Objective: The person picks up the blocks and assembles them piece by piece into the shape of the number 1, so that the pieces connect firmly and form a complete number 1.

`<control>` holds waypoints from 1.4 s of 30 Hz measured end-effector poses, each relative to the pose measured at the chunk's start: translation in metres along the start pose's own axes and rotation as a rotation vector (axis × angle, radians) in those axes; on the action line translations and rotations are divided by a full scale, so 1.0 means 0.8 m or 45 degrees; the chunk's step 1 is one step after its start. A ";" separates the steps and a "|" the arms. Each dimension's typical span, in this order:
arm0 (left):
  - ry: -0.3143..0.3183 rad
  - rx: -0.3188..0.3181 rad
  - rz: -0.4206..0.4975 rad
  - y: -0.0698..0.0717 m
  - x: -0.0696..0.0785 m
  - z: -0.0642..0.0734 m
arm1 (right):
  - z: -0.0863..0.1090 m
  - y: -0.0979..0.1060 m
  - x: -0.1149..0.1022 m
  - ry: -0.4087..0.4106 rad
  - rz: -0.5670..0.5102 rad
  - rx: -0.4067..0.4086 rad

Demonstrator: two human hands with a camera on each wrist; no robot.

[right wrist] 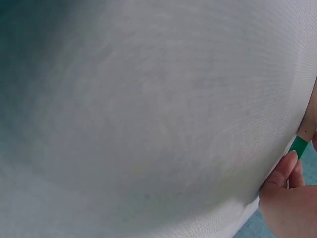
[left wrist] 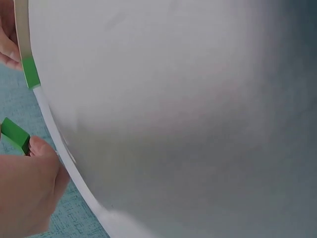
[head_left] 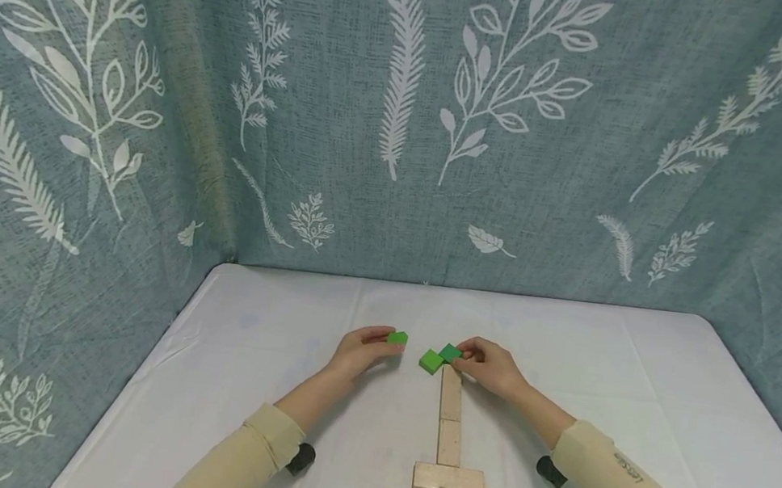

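My left hand pinches a light green block between thumb and fingers, left of the other blocks. In the left wrist view the same green block shows at the fingertips. My right hand pinches a darker green block at the top end of a line of wooden blocks. A second light green block lies against its left side. Below them, two plain wooden blocks run end to end toward a wooden crosspiece. The right wrist view shows the right thumb and fingers at the dark green block.
A white cloth covers the table, whose far edge meets a blue-green curtain with white leaf prints. The curtain also hangs along the left and right sides. Dark wrist devices sit under both sleeves.
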State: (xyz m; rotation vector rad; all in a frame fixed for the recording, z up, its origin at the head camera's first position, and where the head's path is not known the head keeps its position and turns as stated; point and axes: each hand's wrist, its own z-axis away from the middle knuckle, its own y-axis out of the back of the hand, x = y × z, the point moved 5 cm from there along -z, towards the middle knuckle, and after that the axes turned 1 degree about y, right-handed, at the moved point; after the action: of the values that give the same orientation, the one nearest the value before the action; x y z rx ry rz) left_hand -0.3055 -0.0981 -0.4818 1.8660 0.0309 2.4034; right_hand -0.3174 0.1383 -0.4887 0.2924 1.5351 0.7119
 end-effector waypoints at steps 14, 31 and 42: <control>-0.016 -0.082 -0.023 -0.015 -0.002 0.009 | 0.000 0.001 0.000 -0.019 0.004 -0.011; -0.041 -0.124 -0.190 -0.031 -0.006 0.013 | -0.002 0.000 0.002 -0.031 0.013 -0.011; -0.111 -0.137 -0.406 -0.035 0.003 0.014 | -0.003 0.001 0.003 -0.027 0.002 -0.012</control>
State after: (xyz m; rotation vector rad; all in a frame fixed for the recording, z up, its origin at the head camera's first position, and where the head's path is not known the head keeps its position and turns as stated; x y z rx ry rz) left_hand -0.2938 -0.0709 -0.4791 1.7634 0.1751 2.0695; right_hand -0.3199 0.1396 -0.4905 0.2932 1.5114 0.7156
